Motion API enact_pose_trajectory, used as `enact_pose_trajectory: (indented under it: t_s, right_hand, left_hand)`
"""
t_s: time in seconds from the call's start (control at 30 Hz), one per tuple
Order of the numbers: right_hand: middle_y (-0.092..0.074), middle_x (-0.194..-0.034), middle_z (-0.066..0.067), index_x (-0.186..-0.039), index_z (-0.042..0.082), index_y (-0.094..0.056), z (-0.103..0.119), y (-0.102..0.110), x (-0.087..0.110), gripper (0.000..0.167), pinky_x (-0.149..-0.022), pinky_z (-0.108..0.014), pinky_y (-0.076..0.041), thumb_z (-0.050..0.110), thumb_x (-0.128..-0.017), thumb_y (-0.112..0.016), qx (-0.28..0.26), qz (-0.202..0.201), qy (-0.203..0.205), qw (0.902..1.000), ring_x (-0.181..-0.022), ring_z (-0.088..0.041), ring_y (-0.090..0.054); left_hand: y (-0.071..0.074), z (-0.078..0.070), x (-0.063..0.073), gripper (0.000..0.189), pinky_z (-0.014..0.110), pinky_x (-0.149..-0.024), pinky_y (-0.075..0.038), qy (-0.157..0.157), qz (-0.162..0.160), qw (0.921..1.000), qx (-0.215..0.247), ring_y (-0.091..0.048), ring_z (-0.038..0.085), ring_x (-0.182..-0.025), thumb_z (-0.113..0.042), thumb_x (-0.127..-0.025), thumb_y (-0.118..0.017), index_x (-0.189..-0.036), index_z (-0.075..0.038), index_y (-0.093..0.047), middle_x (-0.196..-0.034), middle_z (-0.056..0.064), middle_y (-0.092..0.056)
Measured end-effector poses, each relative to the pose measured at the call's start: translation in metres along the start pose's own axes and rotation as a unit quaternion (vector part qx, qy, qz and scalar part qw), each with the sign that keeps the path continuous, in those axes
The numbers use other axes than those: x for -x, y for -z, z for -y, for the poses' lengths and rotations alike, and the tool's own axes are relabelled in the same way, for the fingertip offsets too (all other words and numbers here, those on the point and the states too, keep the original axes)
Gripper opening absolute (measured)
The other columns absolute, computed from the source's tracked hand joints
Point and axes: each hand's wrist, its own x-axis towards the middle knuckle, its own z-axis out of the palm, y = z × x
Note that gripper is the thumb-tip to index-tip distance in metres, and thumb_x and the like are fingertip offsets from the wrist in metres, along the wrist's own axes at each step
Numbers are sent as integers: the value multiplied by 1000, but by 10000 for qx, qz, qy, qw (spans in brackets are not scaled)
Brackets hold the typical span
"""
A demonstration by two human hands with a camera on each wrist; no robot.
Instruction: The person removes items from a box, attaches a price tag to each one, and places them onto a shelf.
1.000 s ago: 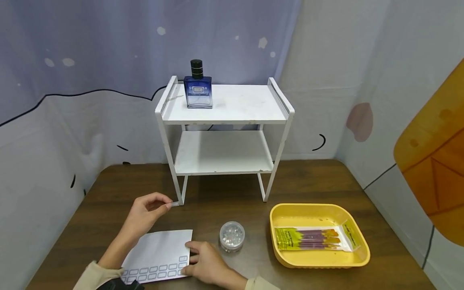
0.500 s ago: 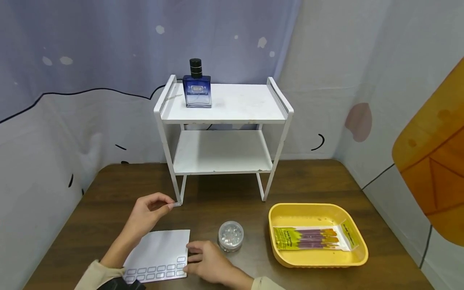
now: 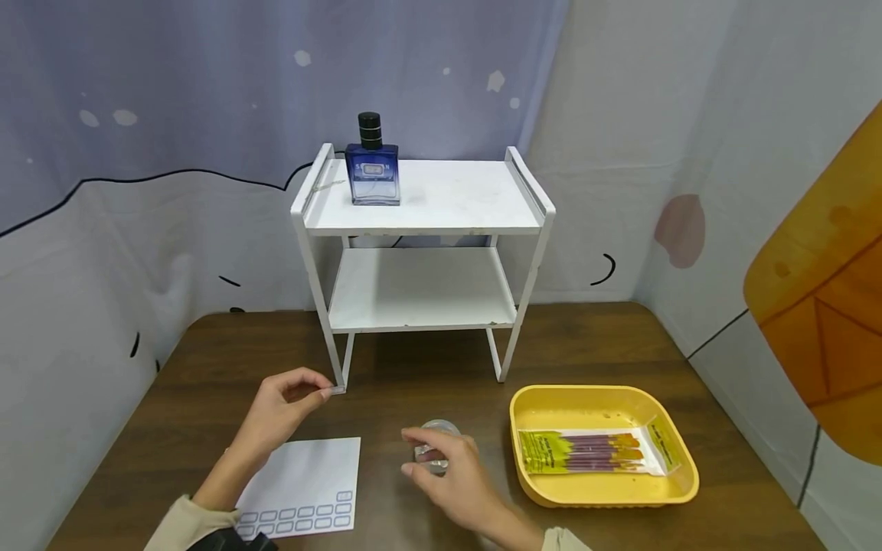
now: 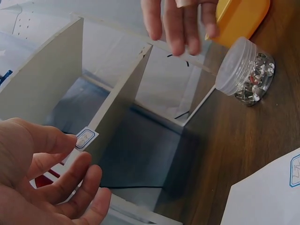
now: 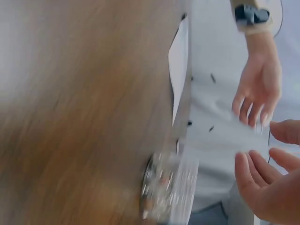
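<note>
My left hand (image 3: 282, 409) pinches a small white label (image 4: 86, 138) with a blue border between thumb and forefinger, near the foot of the white shelf. Handwriting shows on the label. My right hand (image 3: 458, 478) is held over the table with thumb and fingers apart and nothing between them. In the head view it overlaps a transparent round jar (image 4: 253, 75), which contains small shiny pieces and stands on the table. Under my left forearm lies a white sheet (image 3: 310, 467) with rows of blue-bordered labels along its near edge.
A white two-tier shelf (image 3: 423, 291) stands at the back, with a blue perfume bottle (image 3: 374, 184) upright on its top. On the right, a yellow tray (image 3: 606, 499) contains a packet of purple-and-orange sticks (image 3: 596, 453). Printed cloth (image 3: 207, 252) hangs behind the table.
My right hand has let go of the sheet's right edge and moved right, up to the jar. My left hand stays nearly still with the label.
</note>
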Motion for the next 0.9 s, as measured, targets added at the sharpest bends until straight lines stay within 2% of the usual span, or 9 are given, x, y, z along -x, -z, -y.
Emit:
enact_pose_trajectory:
  t_s: [0.1, 0.23, 0.33, 0.47, 0.63, 0.9]
  right_hand:
    - [-72, -113, -8, -115, 6, -72, -8, 11, 2, 39, -85, -34, -57, 0, -77, -79, 644, -548, 181, 9963, -98, -24, -69]
    - [-68, -123, -5, -113, 9, -74, -18, 18, 8, 46, -98, -40, -50, 1, -70, -85, 1176, -877, -273, 9888, -115, -25, -62]
    - [-62, -134, -12, -119, 11, -72, -27, 20, 13, 53, -104, -51, -46, 4, -68, -87, 1321, -701, -714, 9862, -125, -33, -57]
    - [-53, -144, -23, -129, 15, -66, -38, 23, 17, 65, -104, -64, -40, 9, -69, -88, 1464, -95, -979, 9843, -129, -46, -52]
    - [-47, -149, -25, -136, 18, -61, -45, 23, 16, 70, -104, -65, -40, 11, -71, -87, 1588, 419, -1042, 9809, -131, -49, -50]
    - [-49, -148, -23, -135, 16, -62, -48, 19, 9, 69, -105, -60, -42, 7, -71, -86, 1759, 503, -1092, 9770, -130, -45, -53]
  left_hand:
    - [-2, 1, 0, 10, 22, -76, -51, -1, 76, 9999, 68, -62, 7, -84, -5, -91, -69, -99, 1, -70, -98, 8, -69]
    - [-5, 1, 0, 10, 22, -76, -51, -67, 145, 9998, 120, -61, 5, -84, -5, -91, -69, -100, 1, -70, -98, 8, -69]
    - [-7, 2, 0, 10, 21, -77, -51, -52, 140, 9998, 151, -61, 5, -84, -5, -91, -69, -99, 0, -70, -98, 8, -70]
    - [-11, 4, 1, 10, 22, -78, -51, -8, 266, 9994, 226, -62, 5, -85, -5, -90, -70, -99, 0, -70, -98, 8, -70]
    - [-19, 7, 3, 9, 24, -80, -52, -74, 599, 9974, 387, -64, 8, -88, -6, -90, -70, -97, 0, -70, -99, 10, -70]
    - [-34, 9, 6, 10, 25, -81, -50, 7, 1084, 9925, 558, -64, 10, -91, -8, -90, -70, -97, -1, -70, -100, 11, -71]
